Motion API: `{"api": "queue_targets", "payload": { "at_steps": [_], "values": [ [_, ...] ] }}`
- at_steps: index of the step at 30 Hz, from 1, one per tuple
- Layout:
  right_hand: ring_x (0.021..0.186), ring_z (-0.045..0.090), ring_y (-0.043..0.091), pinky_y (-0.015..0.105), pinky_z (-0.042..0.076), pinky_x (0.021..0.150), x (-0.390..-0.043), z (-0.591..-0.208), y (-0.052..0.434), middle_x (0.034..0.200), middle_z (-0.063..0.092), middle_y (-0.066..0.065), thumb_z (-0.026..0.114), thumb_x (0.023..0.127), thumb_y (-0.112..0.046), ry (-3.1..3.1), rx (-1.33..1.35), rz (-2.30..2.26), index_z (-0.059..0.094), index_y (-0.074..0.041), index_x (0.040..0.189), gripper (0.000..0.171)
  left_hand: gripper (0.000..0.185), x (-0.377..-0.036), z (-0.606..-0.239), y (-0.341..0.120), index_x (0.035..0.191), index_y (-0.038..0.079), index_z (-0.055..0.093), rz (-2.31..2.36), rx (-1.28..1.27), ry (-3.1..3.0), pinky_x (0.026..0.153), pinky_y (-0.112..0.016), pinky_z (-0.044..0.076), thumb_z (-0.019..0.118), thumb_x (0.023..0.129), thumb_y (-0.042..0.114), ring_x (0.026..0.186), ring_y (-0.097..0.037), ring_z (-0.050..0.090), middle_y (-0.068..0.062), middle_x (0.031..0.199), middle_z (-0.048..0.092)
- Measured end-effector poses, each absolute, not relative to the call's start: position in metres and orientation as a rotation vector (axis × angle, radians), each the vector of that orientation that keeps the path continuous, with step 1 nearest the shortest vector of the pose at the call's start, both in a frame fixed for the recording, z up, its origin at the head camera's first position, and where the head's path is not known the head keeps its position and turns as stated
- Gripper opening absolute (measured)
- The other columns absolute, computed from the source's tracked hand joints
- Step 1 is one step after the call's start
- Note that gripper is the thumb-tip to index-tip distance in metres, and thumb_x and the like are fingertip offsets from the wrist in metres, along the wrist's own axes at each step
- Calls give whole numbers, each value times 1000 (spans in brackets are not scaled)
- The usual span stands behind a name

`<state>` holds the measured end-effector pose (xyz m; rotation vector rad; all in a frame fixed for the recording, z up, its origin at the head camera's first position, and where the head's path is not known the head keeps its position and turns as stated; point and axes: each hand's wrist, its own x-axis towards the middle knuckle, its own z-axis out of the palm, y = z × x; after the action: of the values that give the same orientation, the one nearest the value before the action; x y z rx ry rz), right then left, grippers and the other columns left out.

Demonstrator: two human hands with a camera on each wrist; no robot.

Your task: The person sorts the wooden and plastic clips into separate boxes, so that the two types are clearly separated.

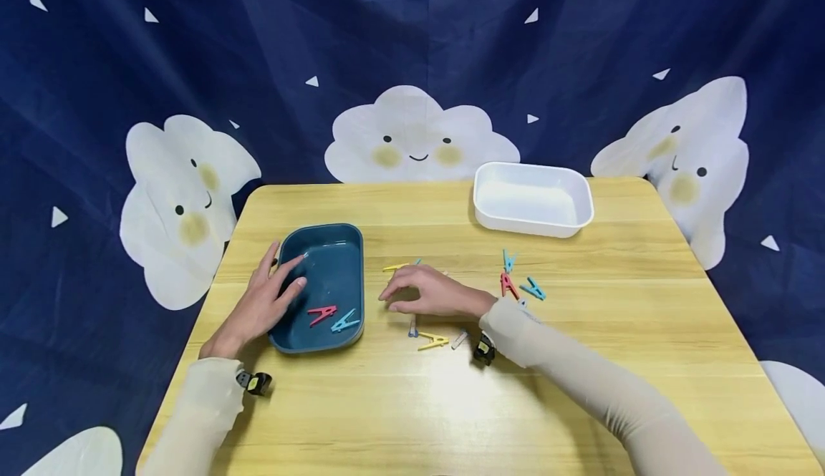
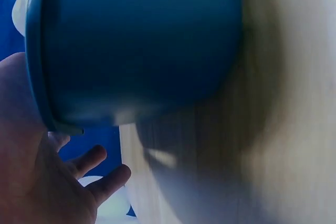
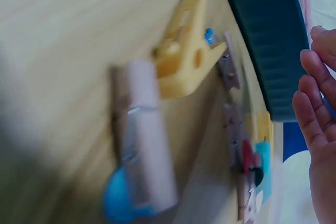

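My left hand (image 1: pixel 261 303) rests over the left rim of a dark teal plastic bin (image 1: pixel 362 268), some fingers inside and others outside. A red clip (image 1: pixel 322 313) and a light blue clip (image 1: pixel 345 322) lie in the bin. Between bin and forearm, my right hand (image 1: pixel 433 291) hovers above scattered clothespins, its fingers loosely bent with nothing visible in them. Below that hand lie a yellow clip (image 1: pixel 433 341) and a small wooden clothespin (image 1: pixel 460 339). In the right wrist view, the wooden clothespin (image 3: pixel 152 145) has a blue piece on it; other clips are partly hidden.
A white plastic tub (image 1: pixel 533 227) stands at the back right of the wooden table (image 1: pixel 399 419). Before it lie a red clip (image 1: pixel 508 285) and blue clips, one blue clip (image 1: pixel 533 288) off to the right. A dark blue cloud-printed curtain (image 1: pixel 277 46) hangs behind.
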<state>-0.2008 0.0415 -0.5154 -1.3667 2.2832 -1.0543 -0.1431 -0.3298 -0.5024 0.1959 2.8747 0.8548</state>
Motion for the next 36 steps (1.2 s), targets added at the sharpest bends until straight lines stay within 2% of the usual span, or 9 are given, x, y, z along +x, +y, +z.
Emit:
{"api": "queue_targets", "payload": {
  "at_steps": [4, 11, 19, 28, 36],
  "values": [
    [124, 68, 17, 39, 52, 112, -196, -520, 56, 126, 77, -3, 77, 104, -24, 2284, -1335, -1061, 81, -13, 127, 26, 65, -148, -501, -334, 169, 14, 41, 798, 193, 2890, 122, -85, 20, 51, 115, 49, 164, -57, 8, -12, 185, -11],
    [106, 71, 14, 35, 61, 93, -191, -533, 81, 118, 77, -1, 78, 104, -23, 2217, -1248, -1169, 81, -12, 126, 24, 68, -151, -503, -339, 171, 17, 38, 708, 227, 2896, 122, -85, 20, 52, 114, 52, 165, -53, 5, -11, 185, -11],
    [105, 72, 13, 34, 61, 98, -187, -538, 105, 114, 77, -3, 80, 102, -19, 2256, -1126, -1222, 81, -13, 122, 22, 69, -153, -506, -339, 171, 17, 38, 683, 255, 2894, 123, -84, 19, 50, 114, 53, 165, -53, 6, -10, 185, -8],
    [111, 69, 8, 33, 56, 104, -177, -547, 123, 119, 76, -9, 83, 100, -23, 2297, -1117, -1129, 81, -20, 120, 21, 68, -155, -507, -339, 171, 16, 39, 694, 262, 2885, 124, -83, 19, 48, 115, 53, 165, -53, 7, -12, 185, -5],
    [105, 65, 5, 31, 55, 98, -163, -545, 127, 114, 74, -11, 83, 99, -34, 2294, -1138, -1004, 80, -21, 119, 24, 66, -156, -508, -338, 170, 15, 41, 693, 261, 2879, 123, -83, 19, 48, 115, 52, 165, -54, 8, -12, 185, -6]
  ]
}}
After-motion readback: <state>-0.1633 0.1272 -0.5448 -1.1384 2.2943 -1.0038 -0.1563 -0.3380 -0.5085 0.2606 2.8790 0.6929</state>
